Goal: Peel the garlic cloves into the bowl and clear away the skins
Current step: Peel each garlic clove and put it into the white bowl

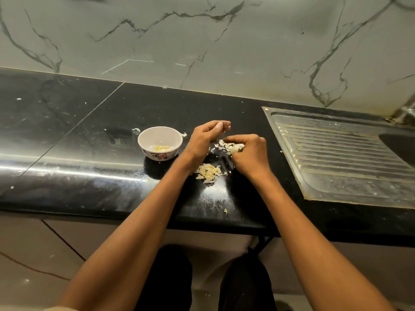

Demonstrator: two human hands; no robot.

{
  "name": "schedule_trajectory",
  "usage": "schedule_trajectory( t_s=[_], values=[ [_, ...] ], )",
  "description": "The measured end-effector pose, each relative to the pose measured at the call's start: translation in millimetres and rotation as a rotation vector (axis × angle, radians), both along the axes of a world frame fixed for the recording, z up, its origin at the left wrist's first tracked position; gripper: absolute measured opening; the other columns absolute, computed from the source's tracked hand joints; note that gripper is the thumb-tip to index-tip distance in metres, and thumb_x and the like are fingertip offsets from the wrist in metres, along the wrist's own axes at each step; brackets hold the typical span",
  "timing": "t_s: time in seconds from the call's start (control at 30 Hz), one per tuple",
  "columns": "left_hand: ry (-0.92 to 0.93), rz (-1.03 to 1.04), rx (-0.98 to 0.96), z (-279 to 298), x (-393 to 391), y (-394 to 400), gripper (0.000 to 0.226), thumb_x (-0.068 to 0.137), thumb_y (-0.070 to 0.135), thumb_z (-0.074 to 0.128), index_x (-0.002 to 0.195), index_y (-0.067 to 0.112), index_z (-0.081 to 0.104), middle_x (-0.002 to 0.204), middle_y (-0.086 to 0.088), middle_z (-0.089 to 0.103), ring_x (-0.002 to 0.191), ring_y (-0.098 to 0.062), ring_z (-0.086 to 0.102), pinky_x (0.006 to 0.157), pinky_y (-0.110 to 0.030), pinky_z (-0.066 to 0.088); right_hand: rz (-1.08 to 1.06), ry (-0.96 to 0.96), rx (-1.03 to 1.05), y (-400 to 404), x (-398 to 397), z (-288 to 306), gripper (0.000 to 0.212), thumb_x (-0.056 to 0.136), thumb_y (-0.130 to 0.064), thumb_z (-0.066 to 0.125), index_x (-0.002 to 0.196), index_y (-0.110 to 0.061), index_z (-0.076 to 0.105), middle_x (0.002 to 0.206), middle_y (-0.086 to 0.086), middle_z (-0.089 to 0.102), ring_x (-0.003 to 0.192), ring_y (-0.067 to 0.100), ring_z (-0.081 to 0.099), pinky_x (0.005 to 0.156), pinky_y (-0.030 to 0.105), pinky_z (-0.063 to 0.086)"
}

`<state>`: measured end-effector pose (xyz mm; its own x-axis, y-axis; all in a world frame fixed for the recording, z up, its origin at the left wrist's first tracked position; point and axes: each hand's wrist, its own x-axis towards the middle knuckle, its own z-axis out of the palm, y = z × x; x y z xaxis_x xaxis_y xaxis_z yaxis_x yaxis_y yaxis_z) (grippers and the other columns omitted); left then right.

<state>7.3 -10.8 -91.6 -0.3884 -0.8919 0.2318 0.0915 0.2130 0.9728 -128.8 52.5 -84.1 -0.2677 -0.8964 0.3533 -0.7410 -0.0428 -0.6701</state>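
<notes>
A white bowl (143,142) with a flower pattern stands on the black counter and has a few peeled yellow garlic cloves (161,148) in it. To its right, my left hand (205,140) is raised a little, fingers curled, pinching a small garlic piece at the fingertips. My right hand (250,153) is curled over a heap of white garlic skins (231,146) and grips it. A second, yellowish heap of garlic pieces (208,172) lies on the counter between my wrists.
A steel sink drainboard (341,158) takes up the counter's right side, close to my right hand. Small skin flakes (225,211) lie near the counter's front edge. The marble wall (202,41) rises behind the counter.
</notes>
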Motion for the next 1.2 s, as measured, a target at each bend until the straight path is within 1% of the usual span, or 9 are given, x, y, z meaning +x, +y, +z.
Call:
schedule_trajectory(
  t_s=[0.03, 0.1, 0.2, 0.4, 0.6, 0.7, 0.83, 1.0, 1.2],
  values=[
    [-0.022, -0.010, -0.022, 0.2, 3.3, 1.3, 0.038, 0.105, 0.030, 0.047, 0.132, 0.010, 0.066, 0.130, -0.003, 0.070, 0.125, -0.019, 0.063, 0.099, -0.029, 0.049, 0.013, 0.012, -0.002, 3.2, 0.3, -0.1, 0.047, 0.074, 0.006, 0.066, 0.108, -0.024, 0.082, 0.110, -0.002, 0.079, 0.109, 0.013, 0.071, 0.101, 0.033, 0.055],
    [-0.057, -0.026, -0.055, 2.0, 11.4, 7.7, 0.040, 0.107, 0.032, 0.044, 0.135, 0.011, 0.063, 0.134, -0.001, 0.067, 0.127, -0.011, 0.060, 0.101, -0.025, 0.049, 0.054, 0.008, -0.026, 9.4, 2.5, -0.3, 0.042, 0.077, -0.002, 0.070, 0.108, -0.027, 0.081, 0.107, -0.006, 0.079, 0.100, 0.009, 0.069, 0.097, 0.033, 0.057],
    [-0.056, -0.025, -0.076, -2.4, 25.9, 19.7, 0.046, 0.104, 0.040, 0.042, 0.136, 0.014, 0.062, 0.137, 0.001, 0.065, 0.130, -0.009, 0.058, 0.111, -0.035, 0.046, 0.176, -0.008, -0.038, 18.3, 9.9, -3.8, 0.030, 0.081, -0.014, 0.080, 0.108, -0.027, 0.081, 0.094, -0.008, 0.077, 0.083, 0.008, 0.067, 0.083, 0.034, 0.058],
    [-0.017, 0.008, -0.058, -17.9, 43.0, 42.6, 0.048, 0.101, 0.041, 0.045, 0.135, 0.012, 0.064, 0.135, -0.001, 0.067, 0.129, -0.017, 0.061, 0.114, -0.048, 0.044, 0.266, 0.152, 0.133, 24.1, 27.3, -15.5, 0.035, 0.090, -0.022, 0.074, 0.124, -0.029, 0.074, 0.099, -0.007, 0.057, 0.102, 0.013, 0.049, 0.093, 0.039, 0.049],
    [-0.027, 0.079, -0.079, -19.6, 42.8, 48.5, 0.048, 0.098, 0.038, 0.049, 0.131, 0.008, 0.067, 0.129, -0.003, 0.070, 0.125, -0.015, 0.063, 0.112, -0.042, 0.047, 0.260, 0.162, 0.162, 25.0, 30.6, -13.3, 0.025, 0.092, -0.011, 0.070, 0.114, -0.019, 0.079, 0.101, 0.001, 0.061, 0.095, 0.018, 0.057, 0.088, 0.038, 0.052],
    [0.001, 0.130, -0.062, -20.3, 43.6, 47.9, 0.047, 0.097, 0.036, 0.050, 0.127, 0.004, 0.069, 0.125, -0.006, 0.072, 0.122, -0.017, 0.065, 0.110, -0.039, 0.049, 0.240, 0.088, 0.138, 25.0, 31.9, -12.8, 0.019, 0.088, -0.005, 0.073, 0.102, -0.016, 0.080, 0.099, -0.001, 0.069, 0.087, 0.012, 0.059, 0.084, 0.030, 0.050],
    [0.016, 0.179, -0.039, -21.3, 45.0, 46.7, 0.031, 0.106, 0.018, 0.053, 0.123, 0.000, 0.070, 0.120, -0.010, 0.074, 0.118, -0.020, 0.067, 0.107, -0.040, 0.051, 0.216, -0.060, 0.116, 24.5, 31.3, -14.5, 0.015, 0.083, -0.005, 0.081, 0.089, -0.018, 0.080, 0.079, -0.010, 0.069, 0.069, 0.002, 0.057, 0.072, 0.023, 0.047],
    [0.011, 0.176, -0.018, -21.2, 45.2, 48.4, 0.022, 0.104, 0.011, 0.055, 0.115, 0.005, 0.074, 0.112, -0.009, 0.076, 0.111, -0.022, 0.071, 0.098, -0.033, 0.056, 0.192, -0.221, 0.004, 22.3, 28.0, -20.8, 0.008, 0.090, -0.015, 0.078, 0.084, -0.020, 0.077, 0.078, -0.004, 0.072, 0.075, 0.017, 0.067, 0.075, 0.037, 0.057],
    [-0.085, 0.205, -0.052, -21.2, 44.9, 51.9, 0.014, 0.093, 0.004, 0.071, 0.105, 0.006, 0.078, 0.098, -0.006, 0.079, 0.094, -0.015, 0.075, 0.084, -0.025, 0.059, 0.177, -0.314, -0.100, 21.3, 23.0, -23.5, 0.015, 0.097, -0.013, 0.069, 0.084, -0.018, 0.073, 0.076, -0.006, 0.072, 0.070, 0.004, 0.065, 0.070, 0.025, 0.050]
  ],
)
